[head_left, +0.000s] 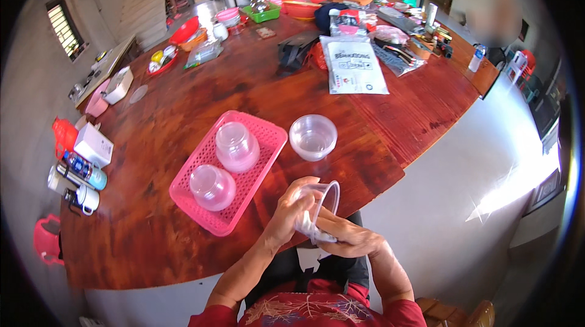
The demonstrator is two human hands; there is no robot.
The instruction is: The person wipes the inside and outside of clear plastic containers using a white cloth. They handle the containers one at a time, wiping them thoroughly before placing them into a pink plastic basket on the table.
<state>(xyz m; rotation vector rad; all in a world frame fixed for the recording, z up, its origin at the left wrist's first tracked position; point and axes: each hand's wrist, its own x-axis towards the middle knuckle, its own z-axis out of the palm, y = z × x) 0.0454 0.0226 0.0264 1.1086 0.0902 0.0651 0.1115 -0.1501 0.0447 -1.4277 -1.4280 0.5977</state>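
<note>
A clear plastic bowl (304,222) is tilted on its side just off the table's near edge, its round rim facing right. My left hand (282,216) is closed round its outer wall. At the rim, my right hand (358,237) has its fingers reaching into the bowl, pressed round a white piece of cloth or paper (328,237) that is mostly hidden. Another clear bowl (312,138) stands upright beyond my hands. Left of it, a pink perforated basket (268,136) holds two clear rounded bowls, one farther (236,144) and one nearer (211,186), both upside down.
On the left edge of the brown wooden table (134,217) stand a white box (94,144), bottles and a white mug (88,198). A white printed bag (356,71) lies ahead, before a pile of packets, basins and tools. A water bottle (477,59) stands far right.
</note>
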